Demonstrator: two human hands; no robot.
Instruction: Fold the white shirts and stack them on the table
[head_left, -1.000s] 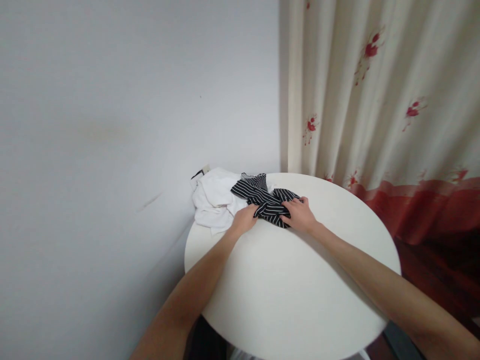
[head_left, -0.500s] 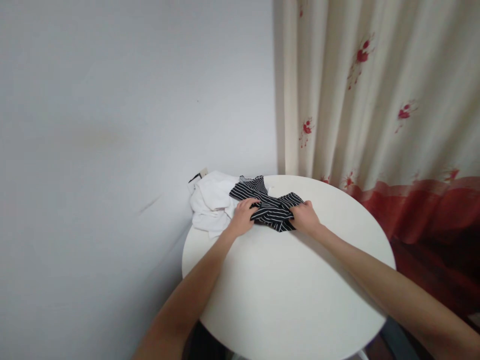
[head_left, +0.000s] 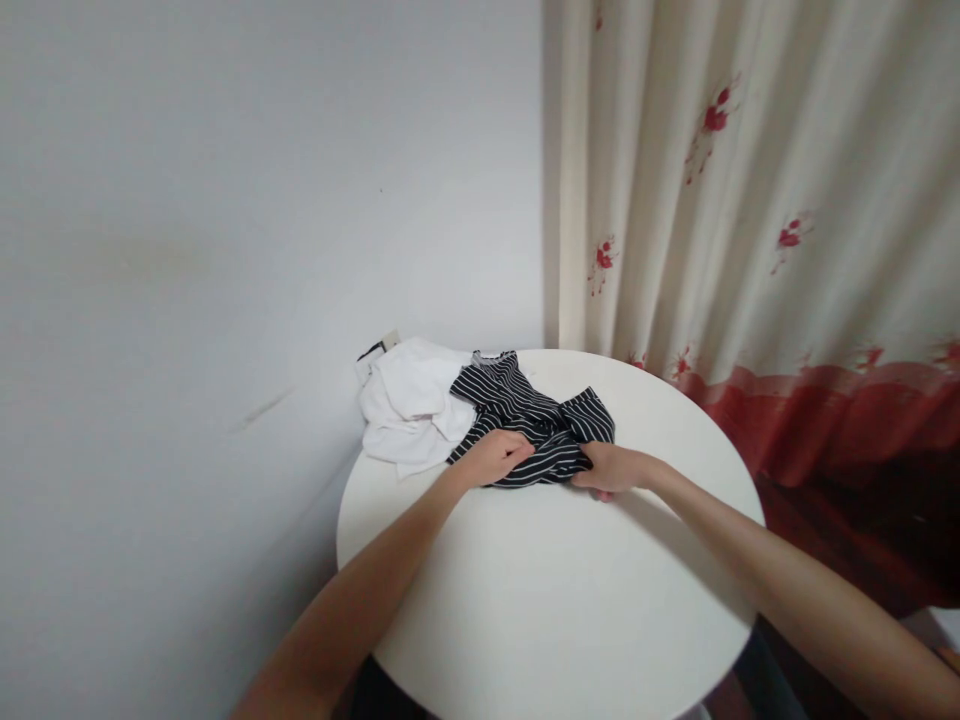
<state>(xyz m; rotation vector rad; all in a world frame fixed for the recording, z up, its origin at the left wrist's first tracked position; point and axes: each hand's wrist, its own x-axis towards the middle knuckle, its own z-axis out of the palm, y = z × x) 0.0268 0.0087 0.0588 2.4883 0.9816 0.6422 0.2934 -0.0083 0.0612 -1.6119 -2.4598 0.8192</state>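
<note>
A crumpled black garment with thin white stripes (head_left: 536, 425) lies at the far side of a round white table (head_left: 555, 600). My left hand (head_left: 491, 457) rests on its near left edge, fingers curled and pinching the cloth. On the near right edge, my right hand (head_left: 613, 470) grips the striped fabric with closed fingers. A white garment (head_left: 409, 410) lies bunched just left of the striped one, partly under it and hanging over the table's rim.
A grey wall stands behind and to the left of the table. A cream curtain (head_left: 720, 200) with red flowers and a red lower band hangs behind the table on the right. A small wall socket (head_left: 379, 345) shows behind the white garment.
Both hands have drawn the striped garment nearer to me and spread it a little. My right hand has turned on its side and closed on the cloth. The view has shifted slightly.
</note>
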